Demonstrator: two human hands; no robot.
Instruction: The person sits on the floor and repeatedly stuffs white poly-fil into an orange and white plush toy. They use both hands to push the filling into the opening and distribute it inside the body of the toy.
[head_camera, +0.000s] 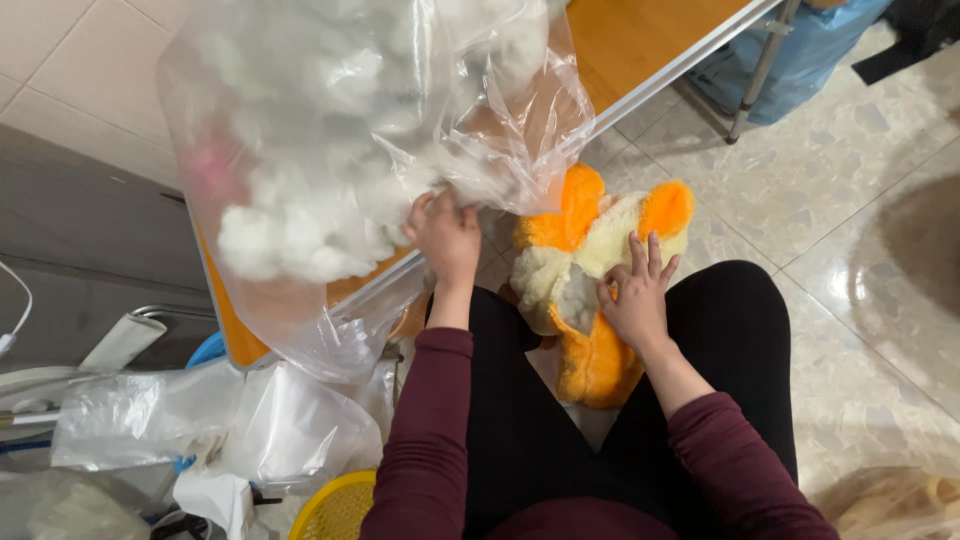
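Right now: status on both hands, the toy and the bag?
Left hand reaching into clear plastic bag of white stuffing. Right hand pressing orange-and-cream plush toy on lap. Bag lies on orange table; nothing blocking.

Long maroon sleeves (430, 440), black trousers (520, 430), bare hands.

Bright indoor light – glare on floor tiles (860, 260), bag (330, 150) w/ slight blur.

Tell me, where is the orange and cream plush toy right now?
The plush toy lies on the person's lap, mid-frame, under the right hand, just right of the stuffing bag.
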